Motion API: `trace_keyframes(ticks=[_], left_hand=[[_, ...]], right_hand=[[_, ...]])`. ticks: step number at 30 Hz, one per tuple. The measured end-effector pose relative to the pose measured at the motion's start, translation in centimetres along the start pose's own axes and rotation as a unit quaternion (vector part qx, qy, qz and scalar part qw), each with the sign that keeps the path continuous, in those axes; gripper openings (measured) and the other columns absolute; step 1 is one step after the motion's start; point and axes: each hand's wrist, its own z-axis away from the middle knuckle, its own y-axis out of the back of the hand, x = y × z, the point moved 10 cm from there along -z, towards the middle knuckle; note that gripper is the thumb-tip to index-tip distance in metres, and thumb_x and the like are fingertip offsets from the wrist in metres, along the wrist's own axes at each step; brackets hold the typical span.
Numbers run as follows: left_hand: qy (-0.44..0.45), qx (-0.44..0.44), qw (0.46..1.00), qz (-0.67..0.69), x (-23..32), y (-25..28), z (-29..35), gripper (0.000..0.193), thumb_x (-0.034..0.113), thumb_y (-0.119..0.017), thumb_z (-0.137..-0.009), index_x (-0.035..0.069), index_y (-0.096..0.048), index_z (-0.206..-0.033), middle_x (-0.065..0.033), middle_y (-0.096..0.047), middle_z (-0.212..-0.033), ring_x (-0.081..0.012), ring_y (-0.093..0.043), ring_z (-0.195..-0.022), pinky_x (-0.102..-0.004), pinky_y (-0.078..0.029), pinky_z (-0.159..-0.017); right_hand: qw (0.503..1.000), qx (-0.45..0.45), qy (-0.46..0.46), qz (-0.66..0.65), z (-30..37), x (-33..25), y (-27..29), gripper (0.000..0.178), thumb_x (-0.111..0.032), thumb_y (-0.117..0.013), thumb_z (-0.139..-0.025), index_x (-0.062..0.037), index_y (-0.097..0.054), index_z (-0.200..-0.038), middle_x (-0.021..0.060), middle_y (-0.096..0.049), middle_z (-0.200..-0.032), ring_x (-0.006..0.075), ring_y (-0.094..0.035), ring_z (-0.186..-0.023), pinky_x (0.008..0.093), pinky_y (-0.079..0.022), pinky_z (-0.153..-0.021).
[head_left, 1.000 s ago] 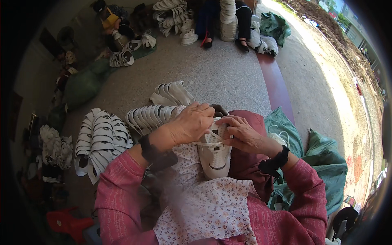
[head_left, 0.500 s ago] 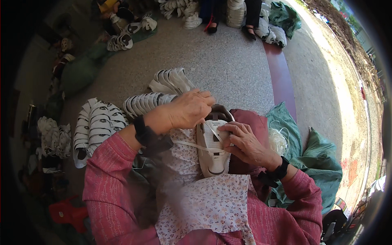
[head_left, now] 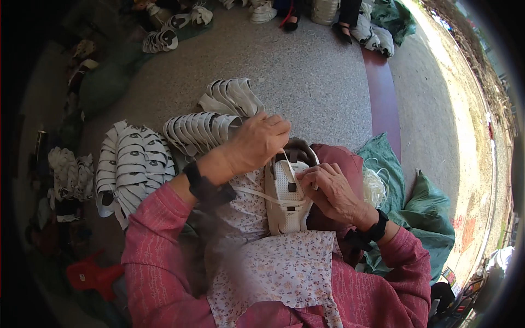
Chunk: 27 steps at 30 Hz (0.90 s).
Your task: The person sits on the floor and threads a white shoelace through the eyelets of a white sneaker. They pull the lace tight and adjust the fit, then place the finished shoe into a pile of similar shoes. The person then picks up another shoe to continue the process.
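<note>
A white shoe upper (head_left: 288, 217) with a dark inner collar rests across my lap, its toe toward me. A flat white shoelace (head_left: 263, 195) runs over it, one length trailing off to the left. Above the shoe's left side, my left hand (head_left: 258, 139) is closed, pinching a taut strand of the lace. Against the right edge of the lacing area, my right hand (head_left: 332, 191) is closed in a pinch, with lace between thumb and fingertips. Its fingers partly cover the shoe's right side.
Nested rows of white shoe uppers (head_left: 134, 167) lie to my left, with another row (head_left: 199, 131) ahead. On the right, a bundle of white laces (head_left: 374, 188) lies by green sacks (head_left: 424, 213). A red plastic stool (head_left: 94, 276) stands lower left. Another person's feet (head_left: 343, 33) show at the far side.
The lace strand under my left hand now stands steeper and tauter near the collar. My right hand has drawn its fingers together and shifted slightly right. The view has moved a little.
</note>
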Motion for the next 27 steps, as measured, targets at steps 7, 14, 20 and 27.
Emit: trace_keyframes(ticks=[7,14,20,27], left_hand=[[0.456,-0.120,0.703,0.532,0.9,-2.1,14.3,0.023,0.024,-0.063,-0.100,0.003,-0.065,-0.111,-0.0041,-0.065,-0.092,-0.0108,-0.060,-0.066,-0.0242,-0.048,-0.053],[0.420,-0.012,0.331,0.845,9.7,-5.4,16.5,0.070,0.038,-0.057,-0.103,0.004,-0.024,-0.156,-0.0029,-0.060,-0.085,-0.0084,-0.059,-0.065,-0.0206,-0.047,-0.047],[0.324,0.275,0.255,0.868,3.8,-4.0,19.4,0.037,0.027,-0.049,-0.108,0.002,-0.051,-0.135,-0.0008,-0.051,-0.082,-0.0105,-0.051,-0.059,-0.0232,-0.045,-0.044],[0.367,0.439,0.330,0.751,-4.3,2.1,33.0,0.022,0.023,-0.049,-0.108,0.006,-0.062,-0.114,0.0019,-0.048,-0.076,-0.0084,-0.048,-0.059,-0.0224,-0.042,-0.045]], right_hand=[[0.995,0.073,-0.036,-0.065,-1.0,1.7,1.1,0.011,-0.016,-0.066,-0.092,-0.0078,-0.061,-0.099,0.0087,-0.060,-0.103,0.0283,-0.058,-0.094,0.0391,-0.040,-0.085],[0.989,0.024,0.003,0.144,-1.8,-1.9,-0.8,0.011,-0.016,-0.066,-0.091,-0.0059,-0.062,-0.094,0.0102,-0.056,-0.099,0.0282,-0.054,-0.096,0.0418,-0.039,-0.088],[0.989,0.062,0.072,0.116,-1.1,-3.8,-0.6,0.014,-0.017,-0.061,-0.097,-0.0051,-0.056,-0.102,0.0068,-0.056,-0.096,0.0237,-0.055,-0.095,0.0377,-0.041,-0.088],[0.853,0.085,-0.102,-0.504,3.4,-1.7,4.4,0.030,-0.029,-0.037,-0.111,-0.0092,-0.050,-0.093,0.0004,-0.050,-0.071,0.0119,-0.051,-0.064,0.0314,-0.046,-0.065]])
